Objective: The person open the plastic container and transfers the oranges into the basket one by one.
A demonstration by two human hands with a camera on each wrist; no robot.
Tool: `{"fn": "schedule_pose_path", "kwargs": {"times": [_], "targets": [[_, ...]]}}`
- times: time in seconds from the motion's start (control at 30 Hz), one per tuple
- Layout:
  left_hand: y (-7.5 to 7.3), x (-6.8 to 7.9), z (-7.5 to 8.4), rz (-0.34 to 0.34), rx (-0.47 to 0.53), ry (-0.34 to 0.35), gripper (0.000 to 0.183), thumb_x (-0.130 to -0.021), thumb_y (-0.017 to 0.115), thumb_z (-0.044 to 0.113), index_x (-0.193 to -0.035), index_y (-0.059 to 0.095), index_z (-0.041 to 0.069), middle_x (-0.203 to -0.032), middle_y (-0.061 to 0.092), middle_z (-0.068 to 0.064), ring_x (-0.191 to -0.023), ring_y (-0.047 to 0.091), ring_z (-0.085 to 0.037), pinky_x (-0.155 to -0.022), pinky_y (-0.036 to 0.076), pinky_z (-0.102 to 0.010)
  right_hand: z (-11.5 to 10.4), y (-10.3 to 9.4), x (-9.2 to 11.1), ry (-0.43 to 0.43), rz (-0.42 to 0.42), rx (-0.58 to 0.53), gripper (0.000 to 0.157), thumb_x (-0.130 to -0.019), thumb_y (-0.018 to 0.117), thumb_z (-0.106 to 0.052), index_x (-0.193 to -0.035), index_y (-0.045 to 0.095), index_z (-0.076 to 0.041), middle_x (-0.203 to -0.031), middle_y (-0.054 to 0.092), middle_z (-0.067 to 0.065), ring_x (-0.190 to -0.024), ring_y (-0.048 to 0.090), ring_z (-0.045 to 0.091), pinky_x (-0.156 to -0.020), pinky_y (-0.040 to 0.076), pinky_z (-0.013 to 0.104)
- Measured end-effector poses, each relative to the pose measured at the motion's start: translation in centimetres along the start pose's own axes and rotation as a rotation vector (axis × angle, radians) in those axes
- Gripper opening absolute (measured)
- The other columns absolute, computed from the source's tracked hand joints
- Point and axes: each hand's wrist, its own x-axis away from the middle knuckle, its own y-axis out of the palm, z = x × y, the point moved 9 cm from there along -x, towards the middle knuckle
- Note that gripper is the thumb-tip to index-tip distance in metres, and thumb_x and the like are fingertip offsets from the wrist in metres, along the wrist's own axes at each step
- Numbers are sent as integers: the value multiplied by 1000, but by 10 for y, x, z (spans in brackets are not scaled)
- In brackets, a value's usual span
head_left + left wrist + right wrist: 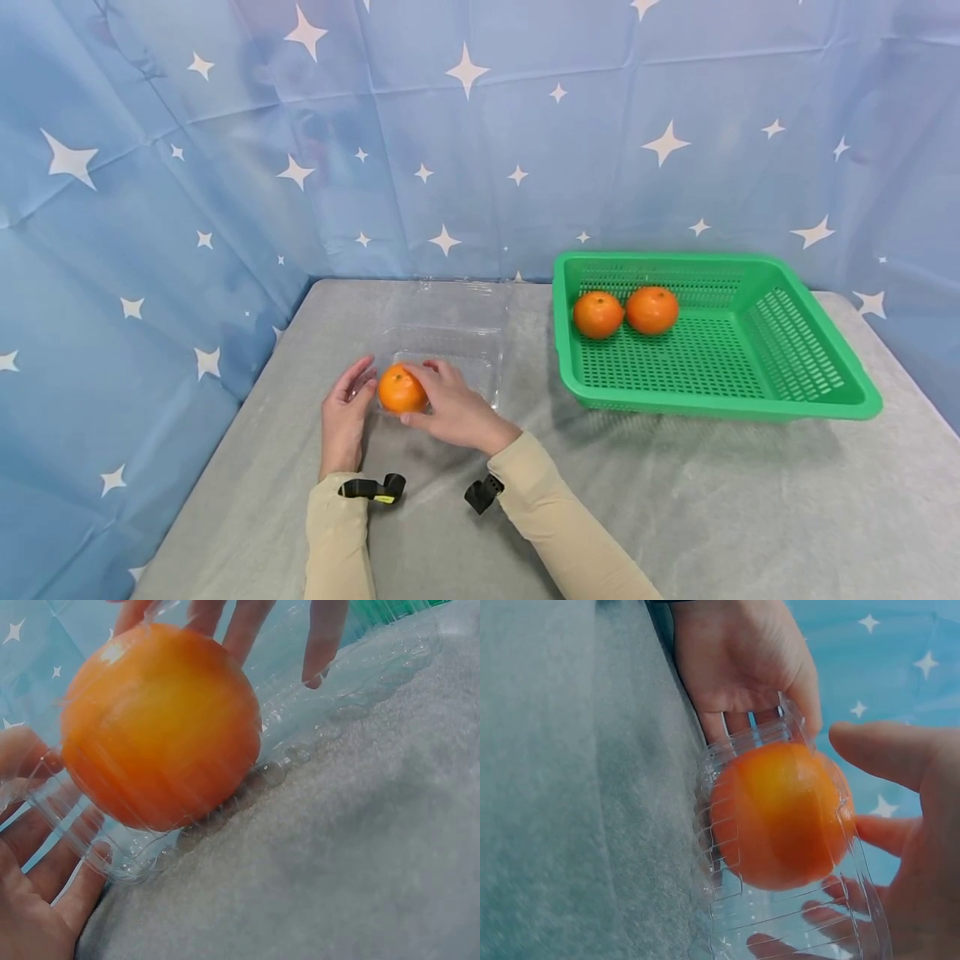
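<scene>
A round orange (399,389) sits at the near left of a clear plastic clamshell container (135,862), whose lid (446,304) lies folded back toward the curtain. At the container's left end, my left hand (347,417) holds the wall, thumb by the rim and fingers outside. My right hand (457,408) is over the container, beside the orange. In the right wrist view, one right finger (885,832) touches the fruit while the thumb stands apart from it; the other fingers are spread and partly seen through the plastic.
To the right stands a green perforated basket (720,408) with two more oranges (598,314) at its left end. Grey cloth (675,508) covers the table. A blue curtain (525,125) with white stars hangs behind and on the left.
</scene>
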Motion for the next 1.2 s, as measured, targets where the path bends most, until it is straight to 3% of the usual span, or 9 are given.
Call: {"fn": "schedule_pose_path", "kwargs": {"times": [0.23, 0.47, 0.8, 0.97, 1.2], "targets": [[1, -1, 0, -13, 2, 4, 37, -85, 59, 24, -121, 55, 26, -127, 50, -2, -112, 47, -14, -94, 37, -39, -6, 2, -1, -73, -35, 39, 72, -82, 59, -38, -142, 23, -21, -148, 13, -3, -133, 17, 17, -95, 35, 47], [2, -1, 0, -16, -6, -3, 38, -84, 60, 21, -122, 54, 26, -127, 49, -2, -112, 48, -15, -94, 38, -38, -7, 1, -1, -80, -5, 83, 71, -81, 60, -37, -141, 24, -24, -144, 22, -4, -125, 31, 18, -84, 43, 42], [4, -2, 1, -30, 14, -3, 39, -85, 60, 19, -123, 54, 24, -128, 49, -1, -113, 47, -13, -95, 37, -37, -5, 1, -2, -75, 11, 134, 69, -82, 58, -40, -141, 25, -25, -148, 12, -5, -134, 13, 17, -87, 41, 50], [3, -2, 1, -29, 12, -2, 39, -85, 60, 18, -123, 54, 24, -127, 49, 0, -113, 47, -14, -95, 37, -38, -6, 1, -2, -78, 23, 122, 68, -82, 59, -39, -140, 26, -25, -147, 18, -5, -133, 18, 17, -87, 41, 48], [2, -1, 0, -32, 5, -5, 38, -85, 59, 19, -122, 55, 26, -127, 49, -1, -112, 48, -14, -94, 37, -38, -7, -1, 1, -82, 41, 192, 64, -84, 49, -52, -140, 28, -30, -143, 24, -5, -126, 28, 19, -79, 45, 42]]}}
